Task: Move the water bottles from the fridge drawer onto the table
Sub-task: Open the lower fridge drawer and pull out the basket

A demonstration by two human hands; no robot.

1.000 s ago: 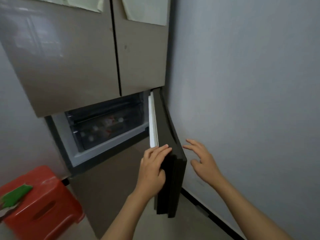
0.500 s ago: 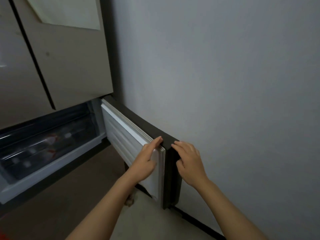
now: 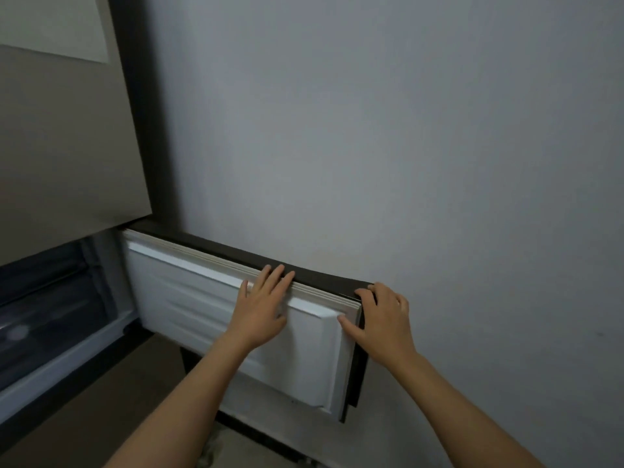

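The small lower fridge door (image 3: pixel 189 298) is swung wide, its white inner panel facing me and its dark outer face close to the wall. My left hand (image 3: pixel 261 309) lies flat on that panel, fingertips over the top seal. My right hand (image 3: pixel 381 319) grips the door's free top corner, thumb on the white side and fingers over the dark edge. The fridge drawer (image 3: pixel 44 319) shows at the far left as a dark, clear-fronted box. Its contents are blurred; a pale blob (image 3: pixel 17 332) may be a bottle cap. No table is in view.
A grey wall (image 3: pixel 405 130) fills the right side, directly behind the opened door. The beige upper fridge door (image 3: pixel 67 146) with a paper sheet (image 3: pixel 50 25) hangs above the drawer. Brownish floor (image 3: pixel 101 417) lies below my arms.
The door has swung further open toward the wall. My left hand went from gripping its edge to lying flat on the inner panel. My right hand took the corner. My view turned right.
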